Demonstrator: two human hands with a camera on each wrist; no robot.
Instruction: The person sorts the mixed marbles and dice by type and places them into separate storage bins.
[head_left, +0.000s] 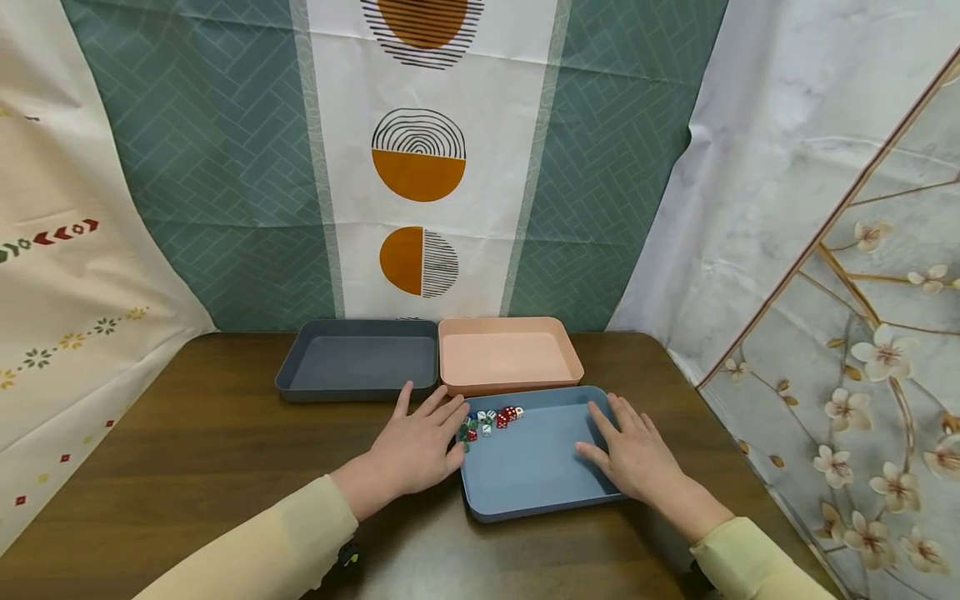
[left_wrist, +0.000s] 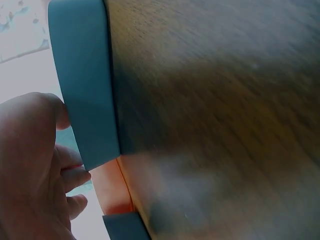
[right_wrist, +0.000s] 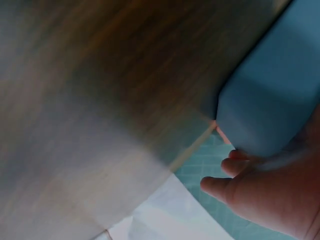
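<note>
A blue tray point(head_left: 525, 467) lies slightly turned on the wooden table. Several small dice point(head_left: 487, 419), red, white, green and blue, are gathered in its far left corner. My left hand point(head_left: 420, 446) is at the tray's left rim with its fingers spread, and the thumb reaches the rim. Over the right rim extends my right hand point(head_left: 633, 446), its fingers fairly straight and thumb apart. In the left wrist view the left hand point(left_wrist: 30, 160) is beside the tray's outer wall point(left_wrist: 85, 85). The right wrist view shows the right hand point(right_wrist: 270, 195) against the tray wall point(right_wrist: 270, 95).
Behind the blue tray stand a dark grey tray point(head_left: 360, 362) at left and a peach tray point(head_left: 510, 354) at right, side by side. The wooden table point(head_left: 187, 450) extends around them. Patterned cloths point(head_left: 600, 150) hang behind the table and at both sides.
</note>
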